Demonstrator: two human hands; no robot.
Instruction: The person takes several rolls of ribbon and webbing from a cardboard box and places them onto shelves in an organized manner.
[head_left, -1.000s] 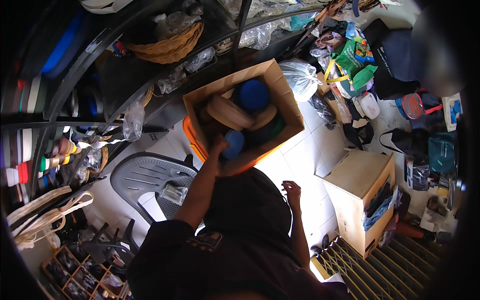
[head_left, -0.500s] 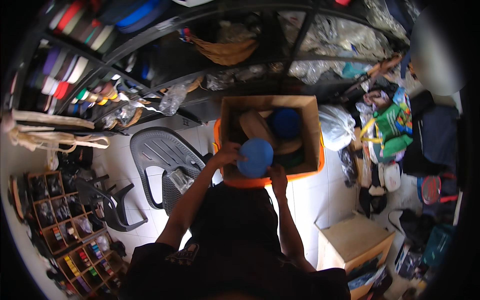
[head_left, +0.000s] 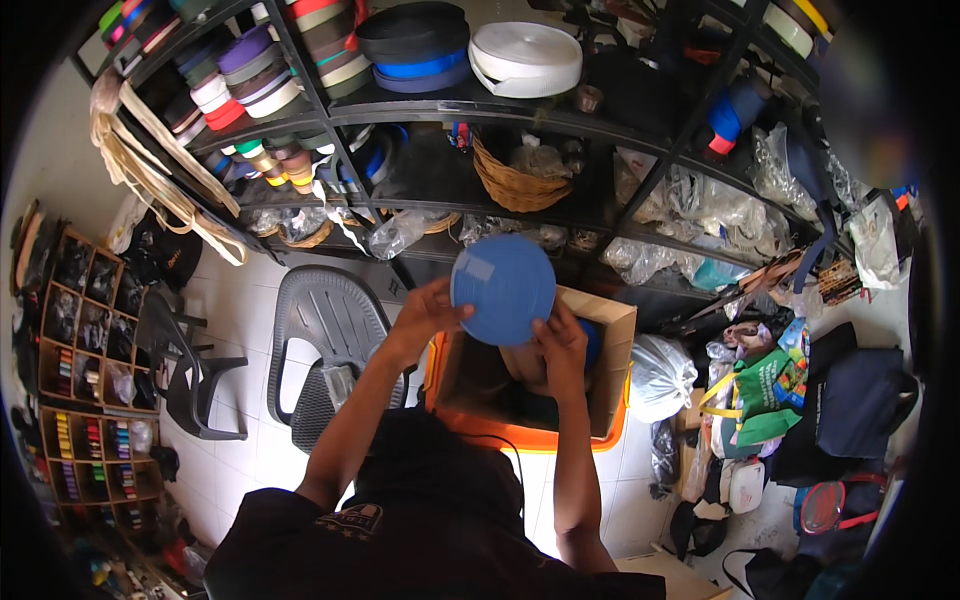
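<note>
Blue webbing roll [head_left: 503,290], a flat round disc of tightly wound tape with a smooth matte face, is held up in the head view between both hands, above an open cardboard box [head_left: 612,345] and in front of the dark metal shelving [head_left: 640,190]. Left hand [head_left: 425,315] grips the roll's left edge, fingers curled around the rim with the thumb on the face; right hand [head_left: 562,345] clasps the lower right edge, fingers wrapped behind it. One box is in hand's reach: brown corrugated card, flaps open, sitting inside an orange plastic crate [head_left: 520,435] whose rim shows below it. Beside the crate on the left stands one grey moulded plastic chair [head_left: 325,330] with a slotted back. On the top shelf lie two big flat rolls, one black [head_left: 412,28] and one white [head_left: 526,55], with stacks of smaller coloured rolls [head_left: 235,75] to the left, too many and too crowded to count. One woven wicker basket [head_left: 515,180] sits on the middle shelf among crinkled clear plastic bags [head_left: 700,205]. A green shopping bag [head_left: 770,390] leans on the tiled floor at right.
</note>
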